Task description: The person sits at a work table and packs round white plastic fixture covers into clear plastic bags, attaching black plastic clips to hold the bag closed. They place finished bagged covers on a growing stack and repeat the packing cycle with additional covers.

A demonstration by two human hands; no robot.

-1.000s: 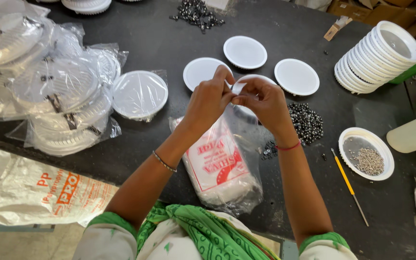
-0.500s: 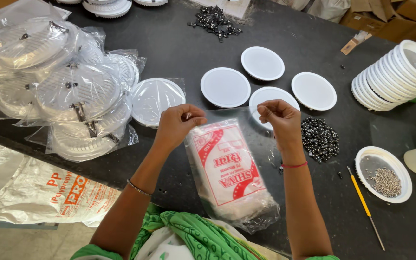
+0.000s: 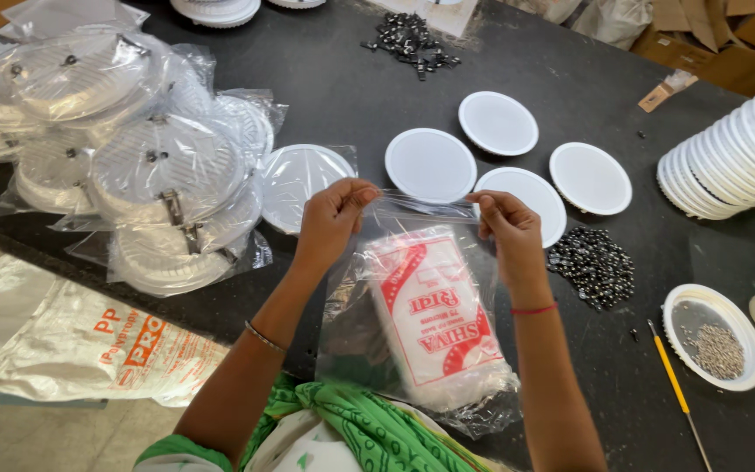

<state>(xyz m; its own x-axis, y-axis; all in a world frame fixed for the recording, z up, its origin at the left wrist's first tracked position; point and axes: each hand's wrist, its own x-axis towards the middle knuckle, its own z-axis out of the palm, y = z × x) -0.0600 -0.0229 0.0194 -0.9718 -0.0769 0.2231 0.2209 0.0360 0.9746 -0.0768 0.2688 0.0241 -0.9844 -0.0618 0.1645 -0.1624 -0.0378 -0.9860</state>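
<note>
From the head view I see my left hand and right hand each pinched shut on the mouth of a clear bag (probably open) on the counter; bagged discs sit left, four bare discs remain unbagged.

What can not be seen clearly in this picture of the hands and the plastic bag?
Head view only:
- Bag: its lower end is hidden behind the green cloth.
- Left hand and right hand: the fingertips curl over the bag's top edge, so the grip is hidden.
- White stack: cut off by the right edge.
- Bowl: its small grey pieces are too small to identify.
</note>
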